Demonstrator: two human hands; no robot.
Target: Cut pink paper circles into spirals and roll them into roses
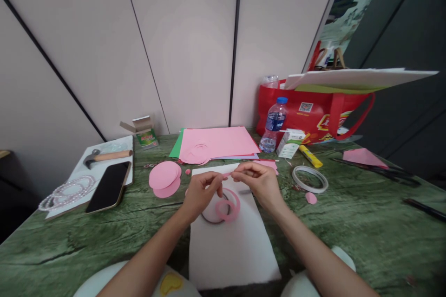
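My left hand (202, 191) and my right hand (260, 186) meet over a white sheet (233, 255), fingers pinched on a pink paper strip. Below them a curled length of pink paper strip (236, 208) hangs in a spiral; whether it is one piece with the pinched part is partly hidden by my fingers. A dark ring outline (213, 222) shows behind the spiral, partly covered by my left hand. To the left of the sheet lie stacked pink paper circles (163, 176).
Pink paper sheets (223, 139) lie at the back. On the right are a tape roll (322, 189), glue stick (311, 156), water bottle (273, 125), small carton (291, 144), scissors (383, 174) and red bag (296, 106). Leftward are a phone (108, 188), hammer (111, 155) and beads (69, 192).
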